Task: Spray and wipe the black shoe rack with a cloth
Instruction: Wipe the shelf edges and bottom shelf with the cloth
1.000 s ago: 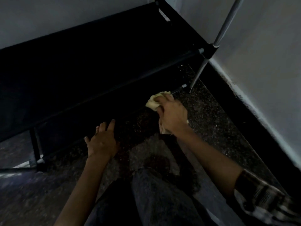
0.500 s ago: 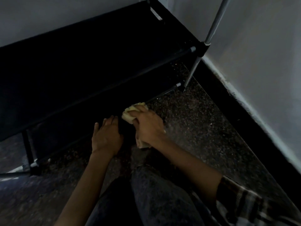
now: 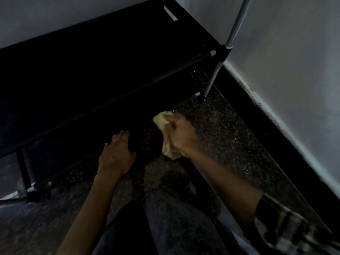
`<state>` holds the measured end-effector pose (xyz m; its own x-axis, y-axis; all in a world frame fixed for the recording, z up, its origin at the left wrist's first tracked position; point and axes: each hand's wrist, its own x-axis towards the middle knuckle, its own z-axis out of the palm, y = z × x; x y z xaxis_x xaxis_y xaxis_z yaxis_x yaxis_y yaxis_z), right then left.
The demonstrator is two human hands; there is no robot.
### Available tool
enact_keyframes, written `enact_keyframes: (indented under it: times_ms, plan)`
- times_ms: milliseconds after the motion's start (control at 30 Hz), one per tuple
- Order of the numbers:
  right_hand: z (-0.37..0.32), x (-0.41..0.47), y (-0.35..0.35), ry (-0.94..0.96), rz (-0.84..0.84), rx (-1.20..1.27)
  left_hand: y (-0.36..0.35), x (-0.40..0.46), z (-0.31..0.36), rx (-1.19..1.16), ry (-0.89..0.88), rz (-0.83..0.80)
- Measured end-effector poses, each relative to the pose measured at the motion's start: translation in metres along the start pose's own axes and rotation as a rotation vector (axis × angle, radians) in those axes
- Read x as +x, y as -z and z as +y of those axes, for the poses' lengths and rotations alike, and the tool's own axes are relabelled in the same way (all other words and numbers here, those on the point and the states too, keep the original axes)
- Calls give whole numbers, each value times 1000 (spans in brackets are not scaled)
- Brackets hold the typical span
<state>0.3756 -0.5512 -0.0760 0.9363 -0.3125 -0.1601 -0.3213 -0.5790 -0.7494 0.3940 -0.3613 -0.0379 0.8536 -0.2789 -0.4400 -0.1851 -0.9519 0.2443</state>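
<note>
Shoe rack (image 3: 110, 57), black: wiping under way at the lowest front rail, right hand (image 3: 181, 134) fingers clenched round yellow cloth (image 3: 161, 120), left hand (image 3: 116, 155) flat on floor (image 3: 230, 137); no spray bottle visible.

Bare forearms, plaid sleeve (image 3: 287, 227) pushed up, dark grey trousers (image 3: 174, 223)

Black shoe rack (image 3: 103, 57) (silver-grey poles), pale yellow cloth (image 3: 161, 120), dark speckled floor (image 3: 230, 137), plaid sleeve (image 3: 287, 225)
</note>
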Motion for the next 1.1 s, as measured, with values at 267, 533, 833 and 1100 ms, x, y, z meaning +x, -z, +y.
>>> enact_keyframes:
  times_ms: [267,533,833,1100]
  plan:
    - [17,18,34,-77,177,48,-1,-5,1,-12,-13,6]
    - [9,10,24,-6,84,-27,-3,-7,-2,-27,-33,12]
    - [19,28,63,0,308,26,-6,-5,-5,-16,-41,23]
    - [2,41,48,-20,265,-99,-9,-1,-6,-18,-42,30]
